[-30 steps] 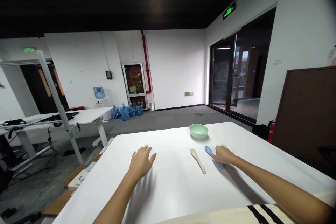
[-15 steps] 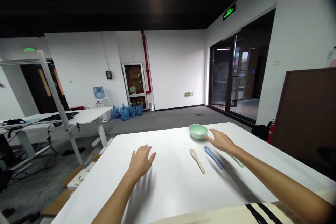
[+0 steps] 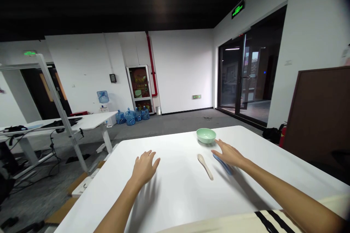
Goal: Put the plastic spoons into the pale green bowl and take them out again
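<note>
The right hand (image 3: 230, 154) partly hides a blue spoon (image 3: 225, 168) near a green bowl (image 3: 206, 138).

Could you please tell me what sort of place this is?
Probably an office or similar workplace: it has a white desk at left, blue water bottles and a lit green sign.
</note>
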### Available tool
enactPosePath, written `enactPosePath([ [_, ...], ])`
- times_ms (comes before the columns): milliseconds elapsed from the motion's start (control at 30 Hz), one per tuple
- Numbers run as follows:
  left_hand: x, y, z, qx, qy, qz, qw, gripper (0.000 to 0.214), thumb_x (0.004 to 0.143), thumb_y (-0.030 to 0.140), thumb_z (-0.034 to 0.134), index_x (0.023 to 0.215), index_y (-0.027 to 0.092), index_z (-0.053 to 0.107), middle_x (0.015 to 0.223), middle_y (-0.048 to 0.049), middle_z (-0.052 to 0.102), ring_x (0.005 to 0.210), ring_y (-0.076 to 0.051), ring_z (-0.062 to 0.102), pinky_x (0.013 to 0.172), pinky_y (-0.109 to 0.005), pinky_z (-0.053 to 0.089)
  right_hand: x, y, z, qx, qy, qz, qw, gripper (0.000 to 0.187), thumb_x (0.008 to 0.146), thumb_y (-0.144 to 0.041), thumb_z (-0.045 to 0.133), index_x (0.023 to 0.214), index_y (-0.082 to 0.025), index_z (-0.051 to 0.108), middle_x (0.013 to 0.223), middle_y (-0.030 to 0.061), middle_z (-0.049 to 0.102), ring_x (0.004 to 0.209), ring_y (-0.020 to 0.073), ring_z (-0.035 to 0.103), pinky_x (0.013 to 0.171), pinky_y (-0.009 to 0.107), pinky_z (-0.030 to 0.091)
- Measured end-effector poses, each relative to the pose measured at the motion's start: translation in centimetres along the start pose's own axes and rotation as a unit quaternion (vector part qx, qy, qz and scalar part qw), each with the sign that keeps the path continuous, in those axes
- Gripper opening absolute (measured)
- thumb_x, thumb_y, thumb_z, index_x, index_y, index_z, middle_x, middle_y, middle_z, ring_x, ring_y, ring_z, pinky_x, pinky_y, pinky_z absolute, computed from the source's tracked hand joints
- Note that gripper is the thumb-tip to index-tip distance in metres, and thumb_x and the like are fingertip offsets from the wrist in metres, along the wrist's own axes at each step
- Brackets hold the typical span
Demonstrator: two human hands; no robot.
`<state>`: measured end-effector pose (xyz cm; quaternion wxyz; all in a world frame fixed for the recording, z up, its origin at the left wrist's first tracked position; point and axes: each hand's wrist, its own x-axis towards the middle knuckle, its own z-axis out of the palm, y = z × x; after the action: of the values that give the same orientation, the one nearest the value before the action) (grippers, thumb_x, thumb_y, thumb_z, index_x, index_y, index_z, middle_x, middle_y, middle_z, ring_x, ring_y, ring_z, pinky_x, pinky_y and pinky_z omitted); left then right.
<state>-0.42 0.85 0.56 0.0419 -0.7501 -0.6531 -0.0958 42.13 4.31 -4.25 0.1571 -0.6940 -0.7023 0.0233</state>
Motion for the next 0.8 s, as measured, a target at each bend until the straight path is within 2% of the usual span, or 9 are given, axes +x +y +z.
enactPosePath([
  [267,0.12,-0.27,0.38,-0.007,0.004,-0.001,1.000,0.054,0.105,0.048,0.038,0.147,0.022,0.059,0.161,-0.0141,0.054,0.152,-0.033,0.046,0.121,-0.054,0.038,-0.36,-0.34,-0.35,0.009,-0.002,0.006,1.000,0.076,0.100,-0.054,0.045,0.166,-0.017,0.036,0.168,0.0176,0.042,0.154,0.0343,0.042,0.119,0.049,0.042],
  [533,0.09,-0.29,0.38,-0.008,0.001,0.001,1.000,0.056,0.105,0.047,0.035,0.147,0.019,0.059,0.161,-0.0151,0.054,0.151,-0.031,0.047,0.121,-0.054,0.038,-0.59,-0.53,-0.96,0.009,-0.012,0.003,1.000,0.077,0.101,-0.053,0.045,0.165,-0.011,0.037,0.166,0.0211,0.043,0.152,0.0358,0.044,0.118,0.049,0.042],
  [800,0.11,-0.24,0.37,-0.010,0.000,0.000,1.000,0.054,0.105,0.047,0.036,0.146,0.020,0.059,0.161,-0.0144,0.054,0.151,-0.031,0.046,0.121,-0.053,0.038,-0.48,-0.11,-0.52,0.021,-0.004,0.005,1.000,0.072,0.099,-0.055,0.048,0.161,-0.019,0.044,0.164,0.0172,0.048,0.150,0.0360,0.048,0.115,0.048,0.045],
])
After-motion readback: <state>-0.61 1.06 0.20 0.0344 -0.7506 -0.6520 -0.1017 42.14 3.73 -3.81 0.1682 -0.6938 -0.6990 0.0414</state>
